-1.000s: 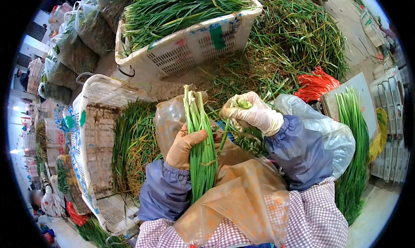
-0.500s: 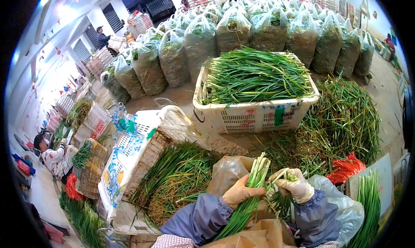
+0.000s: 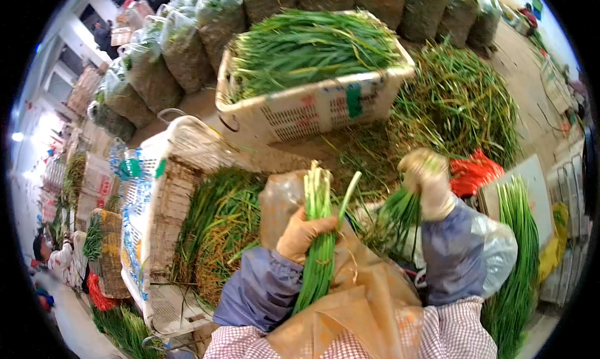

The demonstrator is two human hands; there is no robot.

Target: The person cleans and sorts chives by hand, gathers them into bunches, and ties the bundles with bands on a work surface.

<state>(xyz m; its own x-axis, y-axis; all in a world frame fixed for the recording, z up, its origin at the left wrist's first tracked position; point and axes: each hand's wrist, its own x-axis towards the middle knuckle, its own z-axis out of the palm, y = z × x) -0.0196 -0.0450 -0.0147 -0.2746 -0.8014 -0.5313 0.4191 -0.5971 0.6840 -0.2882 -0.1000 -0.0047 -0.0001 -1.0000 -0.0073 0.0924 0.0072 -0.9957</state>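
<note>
One stalk bunch [image 3: 320, 259], pale ends up over the apron [image 3: 356, 296], gripped mid-length by left hand [image 3: 299, 235], likely to keep ends level. Right hand [image 3: 435, 199] blurred, looks closed on drooping greens [image 3: 401, 210], apart from bunch. Red strips [image 3: 476, 172] beside it, probably for easy reach. Edges: white crate rim [image 3: 147, 234] left, board [image 3: 542, 202] right. Some moving room ahead, up to full crate [image 3: 312, 114].

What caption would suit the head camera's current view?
Gloved left hand gripping upright green stalks, before a crate heaped with greens.
</note>
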